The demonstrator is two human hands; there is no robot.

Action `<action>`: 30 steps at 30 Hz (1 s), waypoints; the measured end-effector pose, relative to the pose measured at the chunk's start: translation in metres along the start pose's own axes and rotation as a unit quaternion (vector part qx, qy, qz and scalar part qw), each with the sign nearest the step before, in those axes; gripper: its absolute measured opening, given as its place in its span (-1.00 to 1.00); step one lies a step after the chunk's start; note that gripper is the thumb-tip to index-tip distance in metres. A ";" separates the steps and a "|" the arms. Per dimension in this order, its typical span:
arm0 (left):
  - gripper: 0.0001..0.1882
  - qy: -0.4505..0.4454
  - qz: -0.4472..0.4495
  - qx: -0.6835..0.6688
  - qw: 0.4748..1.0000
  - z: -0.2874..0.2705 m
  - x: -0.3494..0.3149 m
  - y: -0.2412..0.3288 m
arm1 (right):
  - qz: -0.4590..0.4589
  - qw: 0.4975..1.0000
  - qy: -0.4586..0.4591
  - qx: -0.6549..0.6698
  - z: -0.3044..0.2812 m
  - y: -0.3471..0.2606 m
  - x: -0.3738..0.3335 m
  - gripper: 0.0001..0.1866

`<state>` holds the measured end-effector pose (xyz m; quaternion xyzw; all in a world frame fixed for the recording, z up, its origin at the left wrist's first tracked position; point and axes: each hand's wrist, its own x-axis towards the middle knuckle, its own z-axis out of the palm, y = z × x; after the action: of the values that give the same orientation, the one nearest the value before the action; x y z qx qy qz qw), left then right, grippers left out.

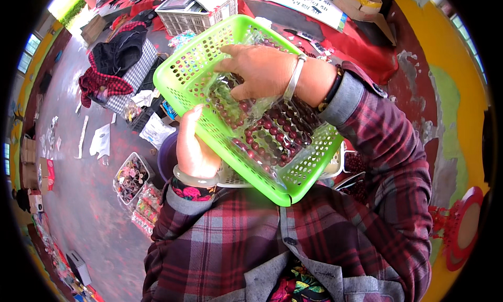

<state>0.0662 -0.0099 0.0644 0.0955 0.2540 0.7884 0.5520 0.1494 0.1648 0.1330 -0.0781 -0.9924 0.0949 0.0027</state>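
Note:
A bright green plastic basket [165, 77] with a perforated wall is held tilted before my chest. My left hand [196, 152] grips its left side, thumb up against the rim and the other fingers mostly hidden. Inside lie clear plastic bags of dark red bead strings [277, 129], stacked toward the near end. My right hand [259, 71] is over the basket, its fingers spread apart and reaching toward the far left wall. It hovers on or just above the clear plastic; whether it touches is hard to tell.
A white plastic crate [199, 19] stands beyond the basket. Left of it, dark clothes [118, 53] lie on a checked box. A small white basket of beads [132, 179] and a purple tub [166, 155] sit on the floor. A red-covered table [367, 55] is at far right.

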 end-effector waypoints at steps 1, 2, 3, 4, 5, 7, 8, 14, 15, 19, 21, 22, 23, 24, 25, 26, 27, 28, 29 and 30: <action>-0.53 0.003 0.003 0.004 1.000 0.000 0.000 0.000 | -0.003 0.998 0.056 0.005 0.005 0.005 -0.003 -0.35; -0.52 0.006 0.006 0.008 1.000 0.000 0.001 0.000 | -0.005 0.994 0.111 0.009 0.007 0.009 -0.006 -0.36; -0.52 0.005 0.013 0.012 1.000 0.000 0.000 0.000 | -0.018 0.982 0.187 0.022 0.005 0.011 -0.009 -0.42; -0.51 0.004 0.019 0.017 1.000 0.000 -0.001 0.002 | -0.031 0.964 0.262 0.033 0.001 0.013 -0.011 -0.48; -0.51 0.005 0.026 0.021 0.999 0.000 -0.001 0.005 | -0.044 0.940 0.335 0.044 -0.006 0.015 -0.015 -0.53; -0.50 0.016 0.037 0.024 0.999 -0.005 -0.002 0.010 | -0.051 0.902 0.387 0.183 -0.033 0.016 -0.035 -0.67; -0.50 0.016 0.041 0.026 0.999 -0.006 0.000 0.012 | -0.038 0.863 0.394 0.314 -0.048 0.011 -0.055 -0.65; -0.53 0.072 0.124 0.059 0.988 -0.015 0.006 0.047 | 0.083 0.700 0.579 0.409 -0.044 0.020 -0.125 -0.78; -0.52 0.049 0.130 0.051 0.989 -0.021 0.007 0.055 | 0.064 0.753 0.509 0.411 -0.025 0.062 -0.155 -0.77; -0.52 0.093 0.205 0.080 0.971 -0.023 0.005 0.077 | 0.159 0.915 0.122 0.351 0.024 0.017 -0.145 -0.67; -0.52 0.115 0.225 0.081 0.964 -0.024 0.003 0.083 | 0.017 0.974 0.045 0.222 0.068 0.000 -0.141 -0.58; -0.52 0.126 0.232 0.081 0.961 -0.025 0.001 0.085 | 0.004 0.974 0.020 0.225 0.078 -0.012 -0.139 -0.54; -0.52 0.137 0.239 0.082 0.958 -0.025 0.000 0.087 | -0.010 0.974 -0.004 0.227 0.086 -0.022 -0.135 -0.50; -0.52 0.153 0.246 0.080 0.954 -0.027 -0.002 0.089 | -0.017 0.978 -0.039 0.204 0.090 -0.032 -0.130 -0.50; -0.52 0.147 0.245 0.086 0.954 -0.028 -0.003 0.090 | -0.023 0.980 -0.071 0.182 0.094 -0.039 -0.124 -0.50; -0.52 0.140 0.245 0.092 0.955 -0.030 -0.005 0.090 | -0.027 0.982 -0.094 0.160 0.100 -0.043 -0.120 -0.42; -0.52 0.133 0.250 0.095 0.954 -0.033 -0.007 0.093 | -0.023 0.982 -0.102 0.160 0.101 -0.045 -0.115 -0.48; -0.52 0.119 0.245 0.089 0.958 -0.034 -0.009 0.092 | -0.018 0.981 -0.110 0.159 0.102 -0.048 -0.111 -0.53; -0.53 0.103 0.240 0.083 0.962 -0.035 -0.010 0.090 | -0.014 0.980 -0.117 0.159 0.103 -0.050 -0.108 -0.58; -0.53 0.089 0.238 0.077 0.964 -0.037 -0.011 0.088 | -0.003 0.980 -0.128 0.154 0.106 -0.051 -0.103 -0.57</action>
<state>-0.0174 -0.0536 0.0789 0.1248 0.3317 0.8807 0.3144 0.2415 0.0795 0.0394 -0.0608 -0.9582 0.2561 -0.1124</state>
